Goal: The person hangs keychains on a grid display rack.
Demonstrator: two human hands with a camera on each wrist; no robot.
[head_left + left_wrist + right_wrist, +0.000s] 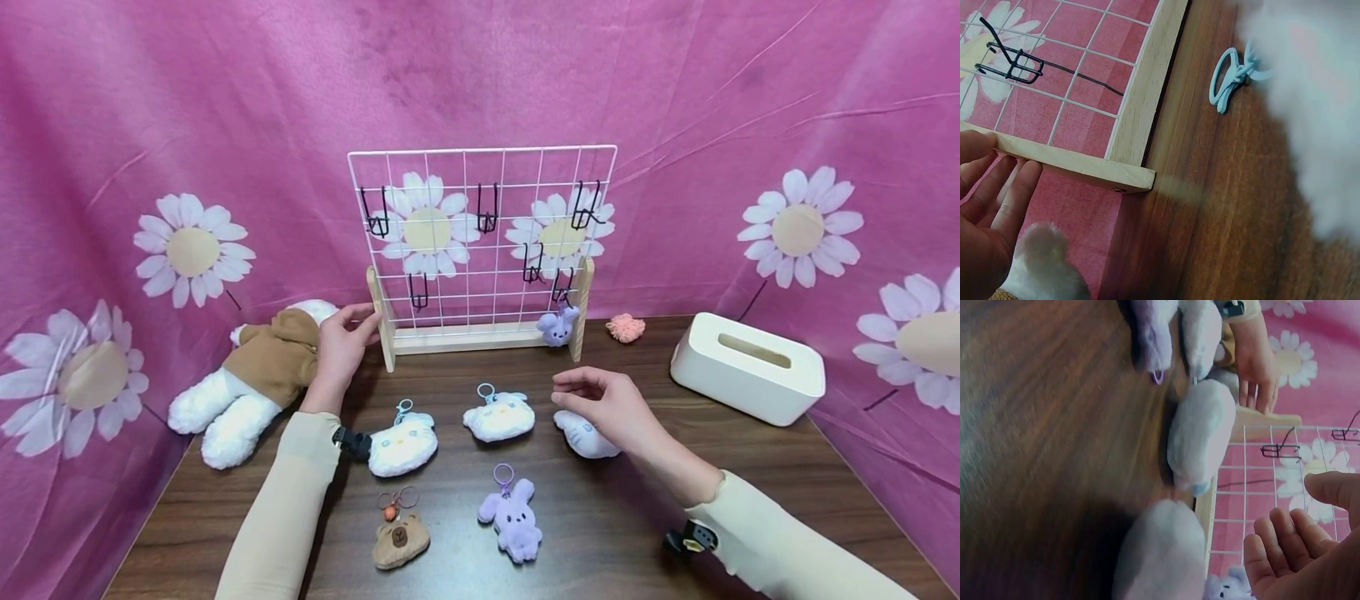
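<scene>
My left hand (347, 342) touches the left wooden post (381, 321) of a white wire grid rack (483, 258), its fingers fairly straight along the post's outer side. In the left wrist view the thumb overlaps that post's edge. Over the table, my right hand (611, 404) holds nothing; its fingers are loosely bent above a white plush keychain (585, 437), which it partly hides. Two more white plush keychains (498, 418) (403, 446) lie to its left. Nearer me are a purple bunny keychain (513, 521) and a brown capybara keychain (401, 542).
Several black hooks (487, 208) sit on the grid. Another purple bunny (557, 325) hangs at the lower right. A plush toy in brown clothing (270, 358) lies left, a pink fluffy item (626, 327) behind right, and a white tissue box (750, 367) far right.
</scene>
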